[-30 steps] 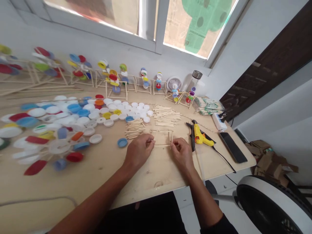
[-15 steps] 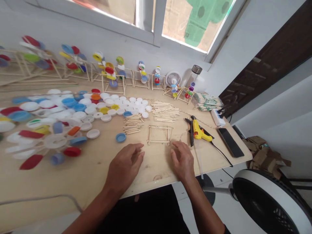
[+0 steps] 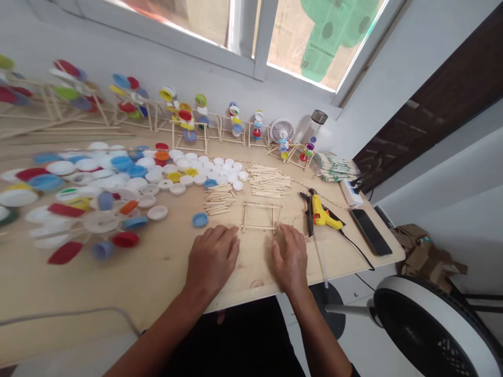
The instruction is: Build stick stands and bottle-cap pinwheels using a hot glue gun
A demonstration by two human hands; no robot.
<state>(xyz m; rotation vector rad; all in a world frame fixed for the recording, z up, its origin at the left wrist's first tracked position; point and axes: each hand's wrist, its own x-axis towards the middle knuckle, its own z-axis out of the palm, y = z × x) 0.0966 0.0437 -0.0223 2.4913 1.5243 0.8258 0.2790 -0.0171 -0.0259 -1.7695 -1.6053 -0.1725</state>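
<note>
A small rectangular frame of wooden sticks [image 3: 259,228] lies on the table in front of me. My left hand [image 3: 212,257] rests by its lower left corner, fingers bent but apart, holding nothing. Across from it, my right hand [image 3: 291,256] is at the lower right corner, thumb and fingers apart and nothing between them. Whether the fingertips touch the frame, I cannot tell. Just left of the frame is a blue bottle cap [image 3: 200,220]. Behind it lie a pile of short sticks [image 3: 219,199] and a pile of longer sticks [image 3: 269,180].
A yellow glue gun [image 3: 321,215] on a stand and a phone [image 3: 371,232] lie to the right. Many bottle caps and a cap wheel [image 3: 101,221] cover the left. Stick stands with cap wheels line the wall. A floor fan [image 3: 420,324] stands beside the table.
My left hand has moved up and right, closer to the frame. My right hand has shifted slightly towards the frame's corner. The view has turned a little left.
</note>
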